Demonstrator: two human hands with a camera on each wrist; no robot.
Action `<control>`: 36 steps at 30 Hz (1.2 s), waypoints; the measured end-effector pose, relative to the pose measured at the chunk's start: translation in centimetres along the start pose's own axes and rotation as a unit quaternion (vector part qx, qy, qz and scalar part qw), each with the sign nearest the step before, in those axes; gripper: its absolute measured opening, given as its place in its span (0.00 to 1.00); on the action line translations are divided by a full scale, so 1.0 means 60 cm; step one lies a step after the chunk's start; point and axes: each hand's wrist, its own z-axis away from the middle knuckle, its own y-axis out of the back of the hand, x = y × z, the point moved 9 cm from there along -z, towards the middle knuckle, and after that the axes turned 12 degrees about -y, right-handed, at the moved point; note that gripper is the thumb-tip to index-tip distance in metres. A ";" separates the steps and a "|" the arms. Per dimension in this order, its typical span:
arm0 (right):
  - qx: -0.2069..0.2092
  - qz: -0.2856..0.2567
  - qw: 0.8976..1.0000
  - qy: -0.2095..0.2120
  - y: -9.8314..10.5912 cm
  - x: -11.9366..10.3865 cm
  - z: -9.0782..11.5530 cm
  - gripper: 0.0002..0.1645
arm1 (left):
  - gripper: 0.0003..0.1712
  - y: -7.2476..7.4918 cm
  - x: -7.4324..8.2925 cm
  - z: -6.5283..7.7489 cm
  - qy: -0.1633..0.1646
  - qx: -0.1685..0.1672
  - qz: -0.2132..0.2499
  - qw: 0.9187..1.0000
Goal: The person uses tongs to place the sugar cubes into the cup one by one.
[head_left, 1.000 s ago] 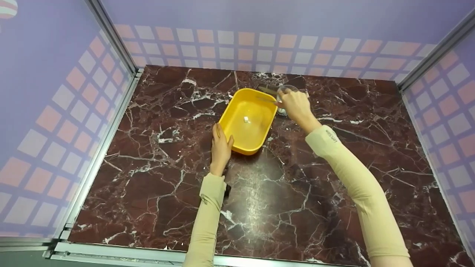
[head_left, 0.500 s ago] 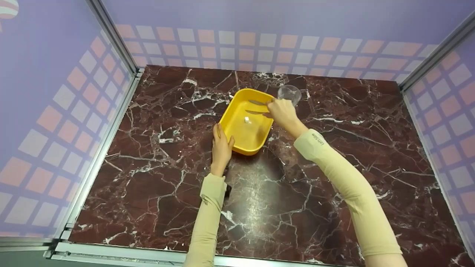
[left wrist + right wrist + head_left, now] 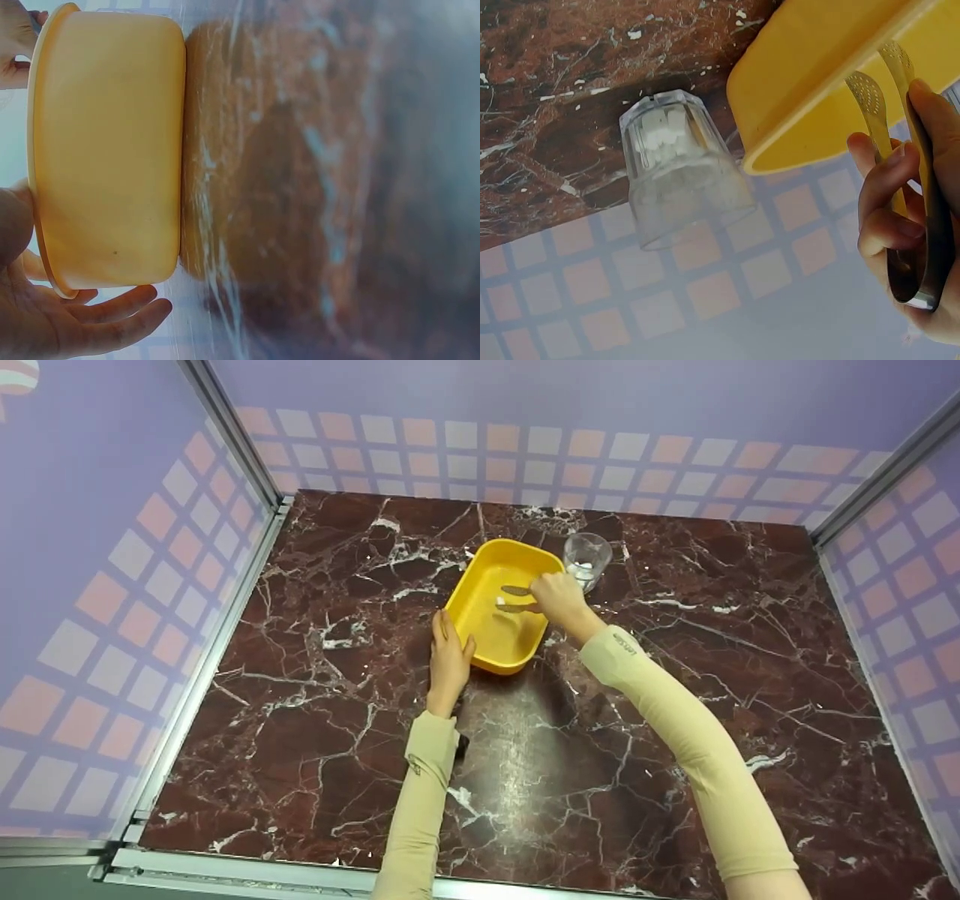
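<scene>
My left hand (image 3: 450,664) holds the near-left side of a yellow plastic tub (image 3: 491,654), thumb over the rim and fingers along the outer wall. In my right hand (image 3: 560,601) is a pair of metal tongs (image 3: 939,259), with perforated tips that stand apart in the right wrist view. Both tongs tips reach inside the tub, where a small white cube (image 3: 500,601) lies between or right beside them. Behind the tub's right side stands a clear glass (image 3: 596,547). Several white cubes (image 3: 667,133) lie at the bottom of it.
The tub and glass stand on a dark red marbled tabletop (image 3: 315,750). A purple wall (image 3: 525,405) with pink and white squares closes off the back, with similar panels at both sides. A metal rail (image 3: 247,877) runs along the front edge.
My right hand has moved left and toward me with the tongs, from over the glass to inside the tub by the cube. The left hand stays at the rim.
</scene>
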 end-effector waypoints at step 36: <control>-0.006 -0.036 0.999 -0.028 0.016 0.028 0.000 0.18 | 0.35 -0.003 0.000 0.001 0.010 -0.014 -0.002 1.000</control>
